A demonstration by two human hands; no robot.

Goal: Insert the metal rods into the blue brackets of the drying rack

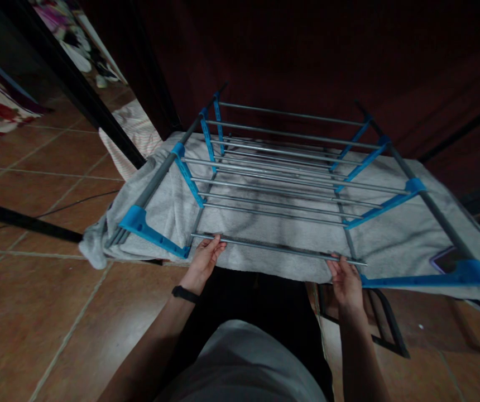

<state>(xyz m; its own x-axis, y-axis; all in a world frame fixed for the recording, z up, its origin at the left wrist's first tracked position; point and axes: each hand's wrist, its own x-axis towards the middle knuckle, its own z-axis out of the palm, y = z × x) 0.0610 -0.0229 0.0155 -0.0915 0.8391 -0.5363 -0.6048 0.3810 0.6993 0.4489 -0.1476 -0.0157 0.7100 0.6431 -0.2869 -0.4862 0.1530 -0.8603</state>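
A rack of grey metal tubes (282, 187) and blue plastic brackets (190, 181) lies on a grey cloth. My left hand (206, 257) grips a loose grey metal tube (273, 247) near its left end, thumb and fingers closed round it. Near the tube's right end, my right hand (344, 276) pinches the same tube. It lies level across the rack's near side, between the front left bracket (154, 234) and the front right bracket (432, 276). Both its ends look apart from these brackets.
The grey cloth (265, 265) covers a low surface against a dark red panel (307, 56). A phone (445, 259) lies by the front right bracket. Black metal bars (26, 220) stand at the left. A striped cloth (129, 134) and a cable (81, 199) are on the tiled floor (34, 312).
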